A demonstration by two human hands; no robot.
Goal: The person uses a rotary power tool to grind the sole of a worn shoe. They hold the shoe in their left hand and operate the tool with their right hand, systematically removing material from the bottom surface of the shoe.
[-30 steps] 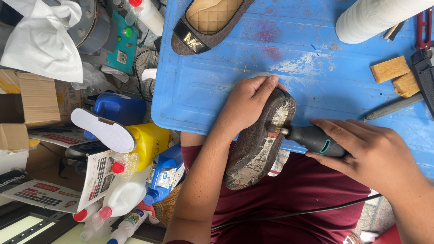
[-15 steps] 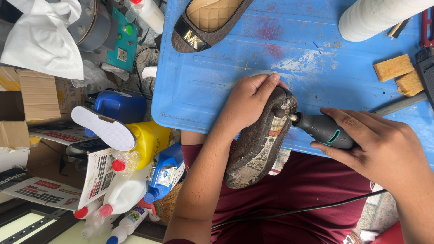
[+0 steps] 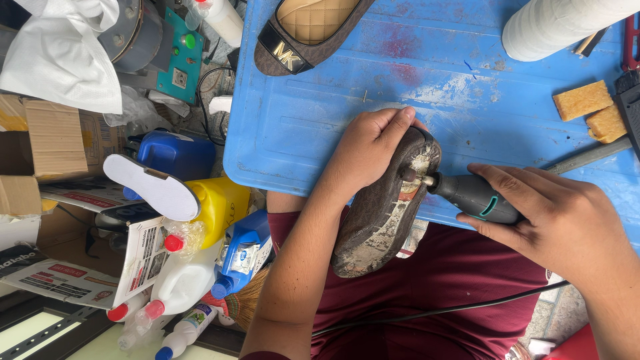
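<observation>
A person's left hand (image 3: 370, 150) clamps its grip over the toe of a worn brown shoe (image 3: 383, 210), sole up, at the near edge of the blue surface (image 3: 320, 113), while the right hand (image 3: 560, 223) closes its grip round a dark rotary tool (image 3: 470, 195) whose tip meets the sole just right of the left grip. Counted: two shoes, the held one and a second brown flat (image 3: 310, 30) lying beyond the left grip; two yellow sponge blocks (image 3: 590, 110) beyond the right grip; one white roll (image 3: 560, 23), cut off at the top edge. Left of the surface stand a white insole (image 3: 150, 187), one yellow jug (image 3: 223, 203), and several blue and white bottles, partly hiding one another. The tool's cord (image 3: 433, 310) crosses the maroon lap; its end is out of view. Since half a second ago, the tool tip has slid from the shoe's edge further onto the sole, and the right hand has shifted slightly.
</observation>
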